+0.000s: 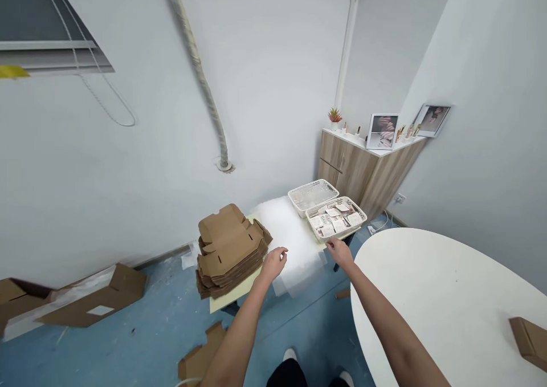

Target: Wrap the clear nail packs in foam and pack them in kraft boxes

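My left hand (pixel 273 264) hangs open over a sheet of white foam wrap (pixel 284 233), just right of a tall stack of flat brown cardboard box blanks (pixel 228 250). It holds nothing. My right hand (pixel 339 252) is open and empty, its fingertips at the front rim of a white plastic basket (pixel 358 216) full of printed cards. Behind that basket stands a second white basket (pixel 311 188) holding something pale. The stack rests on a pale yellow tabletop (pixel 235 289).
A white oval table (pixel 444 296) lies to my right, with a cardboard piece (pixel 530 341) on it. A wooden cabinet (pixel 363 173) with framed pictures stands in the corner. Flattened cartons (pixel 92 298) and cardboard scraps (pixel 200 353) lie on the blue floor.
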A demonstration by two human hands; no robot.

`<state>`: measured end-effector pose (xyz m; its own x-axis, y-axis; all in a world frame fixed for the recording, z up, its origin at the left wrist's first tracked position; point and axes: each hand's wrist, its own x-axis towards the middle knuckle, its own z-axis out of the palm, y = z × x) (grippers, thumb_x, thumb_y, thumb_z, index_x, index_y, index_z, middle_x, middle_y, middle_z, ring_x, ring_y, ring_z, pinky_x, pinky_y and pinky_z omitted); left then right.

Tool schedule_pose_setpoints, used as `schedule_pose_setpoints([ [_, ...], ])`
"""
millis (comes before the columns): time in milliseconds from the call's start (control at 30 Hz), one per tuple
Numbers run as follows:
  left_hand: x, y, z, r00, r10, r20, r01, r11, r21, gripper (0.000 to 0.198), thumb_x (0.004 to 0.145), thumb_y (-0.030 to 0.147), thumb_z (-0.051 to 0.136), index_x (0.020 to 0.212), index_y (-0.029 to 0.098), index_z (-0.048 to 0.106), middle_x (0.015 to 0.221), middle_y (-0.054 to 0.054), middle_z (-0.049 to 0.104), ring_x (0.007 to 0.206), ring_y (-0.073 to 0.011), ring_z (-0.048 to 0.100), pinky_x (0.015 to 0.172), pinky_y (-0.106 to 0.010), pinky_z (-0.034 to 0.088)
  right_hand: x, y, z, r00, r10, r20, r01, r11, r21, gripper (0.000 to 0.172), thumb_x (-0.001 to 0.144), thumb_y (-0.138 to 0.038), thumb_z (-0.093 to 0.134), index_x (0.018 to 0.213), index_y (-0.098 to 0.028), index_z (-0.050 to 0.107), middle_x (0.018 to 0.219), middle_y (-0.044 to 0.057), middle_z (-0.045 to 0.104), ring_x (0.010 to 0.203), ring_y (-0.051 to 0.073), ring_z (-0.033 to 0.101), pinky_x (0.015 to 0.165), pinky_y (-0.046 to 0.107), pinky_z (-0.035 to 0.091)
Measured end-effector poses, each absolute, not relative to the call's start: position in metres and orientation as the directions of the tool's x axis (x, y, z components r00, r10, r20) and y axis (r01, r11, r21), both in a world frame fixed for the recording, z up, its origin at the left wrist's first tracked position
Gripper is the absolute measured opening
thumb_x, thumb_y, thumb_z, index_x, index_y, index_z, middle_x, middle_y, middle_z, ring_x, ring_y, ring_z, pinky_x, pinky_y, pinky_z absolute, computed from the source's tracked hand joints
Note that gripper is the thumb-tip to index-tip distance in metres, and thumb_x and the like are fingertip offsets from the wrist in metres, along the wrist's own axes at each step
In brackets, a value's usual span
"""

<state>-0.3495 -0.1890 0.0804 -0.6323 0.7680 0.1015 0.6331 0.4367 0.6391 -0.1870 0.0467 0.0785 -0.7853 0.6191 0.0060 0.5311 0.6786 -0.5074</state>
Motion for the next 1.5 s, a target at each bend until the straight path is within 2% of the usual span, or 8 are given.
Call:
schedule_pose_setpoints([
  [267,-0.411,-0.132,0.086,-0.555,0.805,0.210,0.647,0.259,0.717,0.029,0.082,0.019,0.051,0.106,0.022,0.066,0.108,-0.007,0.066,0.097,-0.0222,0.063,0.093,-0.038,0.048,-0.255,0.081,0.094,-0.711,0.700,0.063,0.609,0.658,-0.443,0.022,0.088,-0.023,0.050,0.096,-0.016,0.069,0.098,0.010,0.070,0.092,0.021,0.062,0.071,0.026,0.038],
  [533,-0.453,-0.039,0.054,-0.436,0.891,0.127,0.745,0.278,0.606,0.048,0.088,0.024,0.048,0.136,0.019,0.048,0.151,-0.013,0.040,0.141,-0.0266,0.034,0.114,-0.047,0.031,-0.330,0.172,0.080,-0.669,0.734,0.120,0.673,0.666,-0.320,0.022,0.088,-0.026,0.053,0.102,-0.016,0.067,0.104,0.009,0.068,0.103,0.023,0.057,0.084,0.028,0.038],
  [700,-0.475,0.020,0.038,-0.384,0.917,0.106,0.820,0.285,0.497,0.050,0.092,0.030,0.045,0.141,0.019,0.041,0.153,-0.014,0.036,0.144,-0.0296,0.026,0.115,-0.056,0.023,-0.387,0.228,0.071,-0.680,0.732,0.027,0.714,0.671,-0.199,0.023,0.087,-0.029,0.057,0.105,-0.016,0.065,0.109,0.012,0.067,0.107,0.025,0.055,0.085,0.031,0.036],
  [900,-0.480,0.053,0.018,-0.346,0.931,0.115,0.868,0.271,0.417,0.048,0.094,0.027,0.041,0.142,0.018,0.040,0.141,-0.014,0.052,0.134,-0.0263,0.045,0.115,-0.054,0.026,-0.431,0.258,0.046,-0.656,0.749,-0.092,0.754,0.654,-0.053,0.032,0.084,-0.039,0.063,0.106,-0.016,0.060,0.110,0.015,0.066,0.111,0.028,0.055,0.089,0.037,0.032],
  [1100,-0.480,0.052,0.013,-0.379,0.912,0.157,0.817,0.250,0.520,0.050,0.093,0.023,0.040,0.143,0.019,0.038,0.138,-0.013,0.055,0.131,-0.0263,0.048,0.116,-0.058,0.022,-0.442,0.258,0.040,-0.680,0.730,-0.076,0.731,0.665,-0.150,0.018,0.083,-0.034,0.065,0.091,-0.018,0.061,0.094,0.010,0.070,0.101,0.025,0.060,0.086,0.036,0.032],
  [1233,-0.489,0.057,0.021,-0.501,0.858,0.111,0.567,0.228,0.791,0.048,0.091,0.034,0.050,0.137,0.022,0.047,0.143,-0.014,0.050,0.137,-0.0284,0.040,0.117,-0.054,0.023,-0.437,0.253,0.060,-0.614,0.789,-0.003,0.687,0.533,-0.495,0.023,0.084,-0.043,0.060,0.081,-0.020,0.058,0.075,0.003,0.067,0.080,0.021,0.062,0.076,0.031,0.037],
  [1333,-0.494,0.062,0.040,-0.680,0.731,-0.052,0.124,0.185,0.975,0.057,0.086,0.046,0.059,0.136,0.021,0.047,0.144,-0.016,0.048,0.135,-0.0302,0.043,0.113,-0.049,0.032,-0.419,0.235,0.081,-0.601,0.790,0.119,0.421,0.440,-0.793,0.034,0.081,-0.054,0.059,0.075,-0.021,0.055,0.071,0.001,0.063,0.069,0.018,0.058,0.069,0.029,0.041],
  [1500,-0.470,0.053,0.089,-0.433,0.799,-0.418,-0.664,0.031,0.747,0.067,0.085,0.067,0.052,0.132,0.018,0.048,0.126,-0.017,0.061,0.107,-0.0264,0.066,0.096,-0.042,0.050,-0.365,0.165,0.105,-0.576,0.747,0.332,0.191,0.519,-0.833,0.028,0.084,-0.049,0.058,0.081,-0.021,0.060,0.081,0.003,0.066,0.081,0.020,0.060,0.078,0.031,0.045],
])
